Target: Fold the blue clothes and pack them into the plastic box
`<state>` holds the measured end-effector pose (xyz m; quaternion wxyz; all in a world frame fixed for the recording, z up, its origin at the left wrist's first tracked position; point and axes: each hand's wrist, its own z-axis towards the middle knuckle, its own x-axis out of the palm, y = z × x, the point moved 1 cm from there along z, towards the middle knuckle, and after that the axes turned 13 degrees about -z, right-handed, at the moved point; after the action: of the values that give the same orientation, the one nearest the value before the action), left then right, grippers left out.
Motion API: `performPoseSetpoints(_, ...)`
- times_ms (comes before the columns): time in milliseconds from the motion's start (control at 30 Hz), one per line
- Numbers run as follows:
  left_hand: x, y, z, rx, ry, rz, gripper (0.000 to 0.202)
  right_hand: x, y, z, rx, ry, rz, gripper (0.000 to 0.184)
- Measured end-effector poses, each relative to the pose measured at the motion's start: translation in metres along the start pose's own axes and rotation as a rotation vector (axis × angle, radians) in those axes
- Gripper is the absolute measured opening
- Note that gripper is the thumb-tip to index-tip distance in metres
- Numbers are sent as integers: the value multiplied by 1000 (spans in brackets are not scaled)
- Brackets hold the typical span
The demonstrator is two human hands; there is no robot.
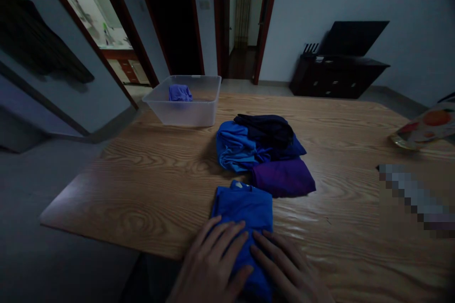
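Observation:
A blue shirt [245,208], folded into a narrow strip with its collar at the far end, lies at the near edge of the wooden table [159,189]. My left hand [213,260] rests flat on its left side, fingers stretched forward. On the right side lies my right hand [287,265], fingers spread and also flat on the cloth. Just beyond the collar is a folded purple garment [284,177]. Behind that sit a bunched bright blue garment [234,147] and a black garment [266,128]. The shirt's near end is partly hidden by my hands.
A clear plastic bin [188,113] with a rolled lavender cloth [179,93] inside stands at the table's far left. To the right are a pixelated flat object [415,194] and a fruit-patterned package [430,125]. Beyond the table, a dark cabinet [337,75] carries a screen [353,38].

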<state>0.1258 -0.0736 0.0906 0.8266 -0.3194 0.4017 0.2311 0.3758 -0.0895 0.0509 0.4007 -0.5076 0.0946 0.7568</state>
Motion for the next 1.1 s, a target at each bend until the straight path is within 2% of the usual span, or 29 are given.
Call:
performPoseSetpoints(67, -6, -5, -10, 43, 19, 110, 39, 3, 15, 11, 13, -36, 43, 43)
performPoseSetpoints(200, -20, -2, -29, 80, 84, 224, 44, 15, 52, 41, 174, -229, 202, 38)
performPoseSetpoints(300, -35, 6, -46, 76, 192, 170, 63, 20, 61, 47, 144, -195, 210, 36)
performPoseSetpoints(433, -47, 27, -67, -31, 313, 98, 77, 17, 51, 34, 147, -96, 142, 27)
performPoseSetpoints(567, -33, 49, -74, -48, 305, 108, 90, 15, 56, 38, 178, -111, 91, 38)
performPoseSetpoints(633, -26, 53, -73, -37, 293, 114, 89, 16, 61, 47, 159, -117, 80, 43)
performPoseSetpoints(733, -24, 47, -70, -65, 242, 104, 75, 16, 67, 57, 168, -130, 112, 42)
performPoseSetpoints(833, -29, 29, -68, -41, 143, 70, 63, 14, 70, 63, 198, -142, 153, 43)
performPoseSetpoints(933, -35, 16, -71, -13, 59, 52, 58, 10, 65, 67, 169, -115, 237, 39)
performPoseSetpoints(1000, -38, 17, -75, -62, 48, 51, 68, 7, 51, 66, 26, -23, 301, 34)
performPoseSetpoints(1067, -41, 25, -80, -119, 73, 27, 78, 4, 28, 63, -107, 107, 312, 51)
performPoseSetpoints(1100, -42, 31, -83, -149, 96, 1, 80, 3, 15, 60, -122, 160, 300, 60)
